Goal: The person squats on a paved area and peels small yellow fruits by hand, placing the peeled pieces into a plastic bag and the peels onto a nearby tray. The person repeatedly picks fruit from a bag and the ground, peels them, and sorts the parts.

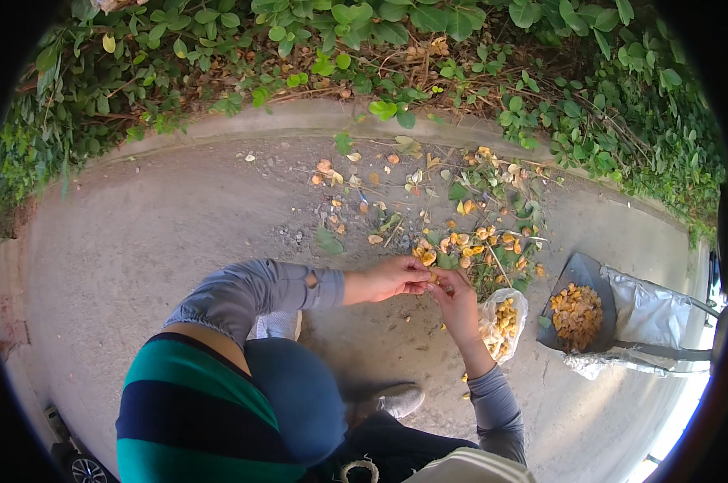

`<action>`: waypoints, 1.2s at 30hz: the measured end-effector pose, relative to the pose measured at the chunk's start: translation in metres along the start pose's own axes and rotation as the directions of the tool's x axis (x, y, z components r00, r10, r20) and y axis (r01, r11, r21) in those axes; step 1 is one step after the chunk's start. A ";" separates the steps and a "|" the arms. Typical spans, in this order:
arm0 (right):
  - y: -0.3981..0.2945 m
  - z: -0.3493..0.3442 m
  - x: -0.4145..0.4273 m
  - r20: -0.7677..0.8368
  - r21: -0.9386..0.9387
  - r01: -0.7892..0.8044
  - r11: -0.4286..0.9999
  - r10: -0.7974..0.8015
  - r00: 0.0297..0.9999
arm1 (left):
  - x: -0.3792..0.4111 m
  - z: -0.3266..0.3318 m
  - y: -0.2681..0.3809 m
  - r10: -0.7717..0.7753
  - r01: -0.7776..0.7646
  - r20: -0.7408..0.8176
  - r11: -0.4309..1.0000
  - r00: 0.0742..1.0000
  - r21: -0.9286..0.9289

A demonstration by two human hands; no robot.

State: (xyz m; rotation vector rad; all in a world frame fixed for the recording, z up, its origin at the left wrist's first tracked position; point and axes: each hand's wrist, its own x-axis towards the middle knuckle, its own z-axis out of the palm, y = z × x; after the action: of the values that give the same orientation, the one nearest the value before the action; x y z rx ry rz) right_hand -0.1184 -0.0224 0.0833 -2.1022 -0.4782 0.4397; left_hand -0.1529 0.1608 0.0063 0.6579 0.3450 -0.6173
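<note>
My left hand (394, 279) and my right hand (459, 302) meet at the fingertips, pinching a small orange fruit (434, 277) between them. The fingers hide most of it. Just beyond my hands lies a scatter of yellow-orange fruits and peels (460, 243), mixed with green leaves and stalks. By my right wrist stands a clear plastic bag (523, 314) with small yellow pieces (506, 317) in it. Farther right, a dustpan (581, 265) lined in part with silvery film carries a heap of orange peels (576, 315).
A low concrete curb (291, 122) runs across the far side, with leafy shrubs (364, 36) behind it. Fallen fruits and dry leaves dot the concrete ground (177, 193). My shoe (400, 399) and bent knee are close below my hands. A car wheel (88, 470) shows at lower left.
</note>
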 end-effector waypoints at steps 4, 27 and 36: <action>0.001 0.003 -0.009 0.066 0.090 -0.192 0.977 0.186 0.980 | -0.008 -0.002 -0.004 -0.040 0.032 0.047 0.987 0.998 0.158; 0.087 -0.090 -0.039 -0.184 -0.696 -0.200 0.690 0.098 0.978 | -0.056 -0.016 0.005 0.060 -0.316 0.312 0.080 0.948 0.945; 0.013 -0.021 -0.021 0.434 -0.654 0.251 0.714 0.082 0.897 | -0.066 -0.017 0.017 0.101 -0.354 0.413 -0.359 0.905 0.864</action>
State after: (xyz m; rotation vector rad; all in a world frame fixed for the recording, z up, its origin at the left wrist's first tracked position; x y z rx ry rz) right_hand -0.1245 -0.0543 0.0857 -2.6954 -1.1594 0.7754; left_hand -0.1949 0.2105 0.0339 2.3554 -0.7331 -0.3803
